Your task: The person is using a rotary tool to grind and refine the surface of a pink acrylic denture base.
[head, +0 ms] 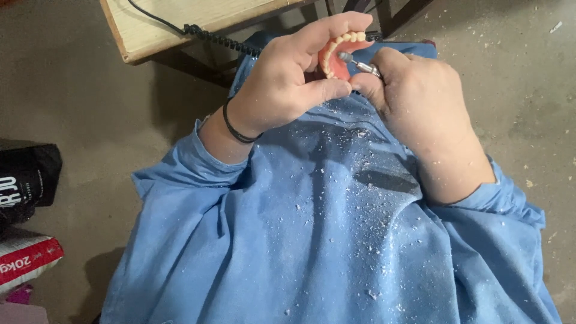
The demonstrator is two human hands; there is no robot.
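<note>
Denture (333, 55) pinched firm in left hand (282, 84); right hand (420, 90) clamped on rotary handpiece (363, 65), burr at pink base. Best kept light, steady, braced thumb-to-thumb.

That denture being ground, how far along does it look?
Done: plenty of white dust on the blue gown, so much grinding has happened. In hand: left hand holds the denture; right hand presses the rotary tool against it. What remains can't be judged.

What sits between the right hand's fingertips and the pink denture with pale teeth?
In the head view, a metal rotary tool bridges the right hand and pink denture; its burr meets the denture.
</note>
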